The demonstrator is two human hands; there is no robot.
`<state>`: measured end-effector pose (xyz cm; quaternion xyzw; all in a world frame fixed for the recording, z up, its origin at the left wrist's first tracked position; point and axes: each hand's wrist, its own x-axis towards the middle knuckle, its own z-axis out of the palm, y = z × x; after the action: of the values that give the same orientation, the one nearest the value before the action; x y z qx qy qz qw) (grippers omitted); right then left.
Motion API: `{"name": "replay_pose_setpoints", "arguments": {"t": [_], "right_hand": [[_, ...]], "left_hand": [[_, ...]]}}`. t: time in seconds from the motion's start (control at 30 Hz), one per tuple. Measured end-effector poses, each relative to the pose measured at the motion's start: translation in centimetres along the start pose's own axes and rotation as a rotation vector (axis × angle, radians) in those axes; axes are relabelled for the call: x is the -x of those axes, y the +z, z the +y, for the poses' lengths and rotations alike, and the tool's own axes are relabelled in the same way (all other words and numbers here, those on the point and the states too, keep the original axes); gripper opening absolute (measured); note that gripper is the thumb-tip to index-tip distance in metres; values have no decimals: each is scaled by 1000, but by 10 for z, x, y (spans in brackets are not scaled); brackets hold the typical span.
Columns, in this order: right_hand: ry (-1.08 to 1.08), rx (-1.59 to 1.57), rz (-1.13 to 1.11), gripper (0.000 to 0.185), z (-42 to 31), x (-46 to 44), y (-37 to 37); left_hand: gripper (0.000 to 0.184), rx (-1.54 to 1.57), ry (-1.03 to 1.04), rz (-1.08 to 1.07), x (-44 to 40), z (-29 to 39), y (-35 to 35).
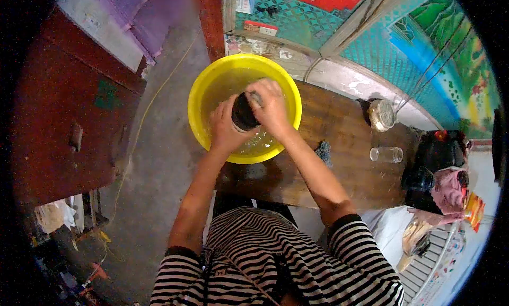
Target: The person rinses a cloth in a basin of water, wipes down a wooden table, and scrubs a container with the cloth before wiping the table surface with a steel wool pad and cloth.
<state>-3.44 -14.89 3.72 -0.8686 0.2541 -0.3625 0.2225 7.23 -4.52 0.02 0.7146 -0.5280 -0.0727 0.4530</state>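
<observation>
A yellow basin (197, 131) of cloudy water stands on the left end of a brown wooden table (344, 131). Over the water, my left hand (225, 123) is wrapped round a dark, rounded cup-like container (244, 112) with a pale edge at its lower side. My right hand (269, 107) is closed against the upper right of that container, its fingertips curled over something small and greyish that I cannot make out. Bubbles or glints show on the water below the hands. Right of my right forearm lies a grey, crumpled scrubber or cloth (324, 153).
A clear glass jar (386, 155) lies on its side on the table. Behind it is a round, shiny container (382, 115) near the wall. A black bag (437, 152) and a pink cloth (449, 186) sit at the right end. A dark red cabinet (69, 131) stands at left.
</observation>
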Motion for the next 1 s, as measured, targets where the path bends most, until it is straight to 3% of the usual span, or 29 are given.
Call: {"name": "replay_pose_setpoints", "arguments": {"t": [0.2,0.23,0.33,0.37,0.43,0.47,0.5,0.53,0.57,0.67,0.7,0.8,0.93,1.0], "right_hand": [[-85,-170,-124,22,-23,31,-3],[-28,-146,-170,24,-5,39,-1],[140,-2,-64,25,46,56,13],[153,38,-64,27,55,57,14],[212,94,-85,39,68,64,20],[298,224,-137,43,68,67,26],[388,354,-196,48,68,73,33],[479,484,-259,52,68,81,37],[436,581,-382,59,84,90,43],[693,280,-769,50,127,91,60],[863,165,-595,51,103,79,46],[556,-128,7,46,58,77,30],[297,-480,172,54,-25,49,13],[142,-82,110,55,-46,35,14]], "left_hand": [[85,104,-153,75,-4,-27,5],[87,147,-154,181,-5,-27,2],[90,397,-361,165,-13,-34,-13],[79,299,-279,190,-17,-30,-19],[67,790,-498,212,-21,-33,-25],[61,1034,-605,208,-24,-34,-27],[46,1031,-561,266,-27,-37,-25],[45,1075,-574,269,-28,-42,-25],[45,1119,-584,269,-30,-49,-26],[41,1189,-610,337,-39,-57,-23],[40,1197,-649,338,-37,-65,-20],[39,1218,-732,399,-36,-86,-7],[37,1113,-651,420,-33,-74,13],[36,1132,-686,444,-32,-55,14]]}}
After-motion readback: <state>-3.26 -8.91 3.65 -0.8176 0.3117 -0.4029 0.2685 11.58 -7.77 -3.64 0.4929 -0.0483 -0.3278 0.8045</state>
